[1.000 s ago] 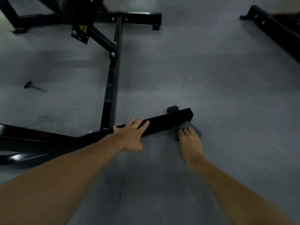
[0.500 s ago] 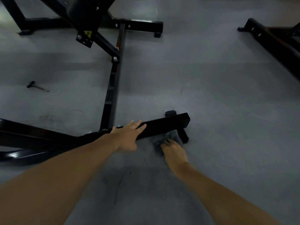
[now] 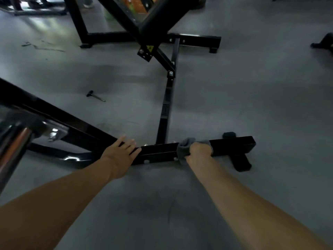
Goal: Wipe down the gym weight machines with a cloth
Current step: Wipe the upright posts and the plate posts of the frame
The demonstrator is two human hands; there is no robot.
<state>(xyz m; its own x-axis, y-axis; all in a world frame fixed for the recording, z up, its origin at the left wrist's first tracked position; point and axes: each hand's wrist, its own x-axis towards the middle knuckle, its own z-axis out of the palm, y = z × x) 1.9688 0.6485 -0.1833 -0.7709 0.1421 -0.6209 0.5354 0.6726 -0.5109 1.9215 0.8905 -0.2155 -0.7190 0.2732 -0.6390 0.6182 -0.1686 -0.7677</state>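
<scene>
wiping the low black steel base bar (image 3: 232, 144) of the weight machine with a grey cloth (image 3: 184, 146).

head view: my right hand (image 3: 199, 150) has its fingers curled over the top of the bar, gripping the crumpled cloth around it just right of the joint where the thin black cross strut (image 3: 166, 112) meets it. my left hand (image 3: 120, 153) lies flat with fingers straight on the same bar, left of that joint, holding nothing. the bar's long axis runs left to right across my view, so i judge the next stroke goes sideways along it; the unwiped end lies to the right, and the right hand is nearer. a small black-handled tool (image 3: 95, 96) lies well apart on the grey floor (image 3: 252, 87).
</scene>
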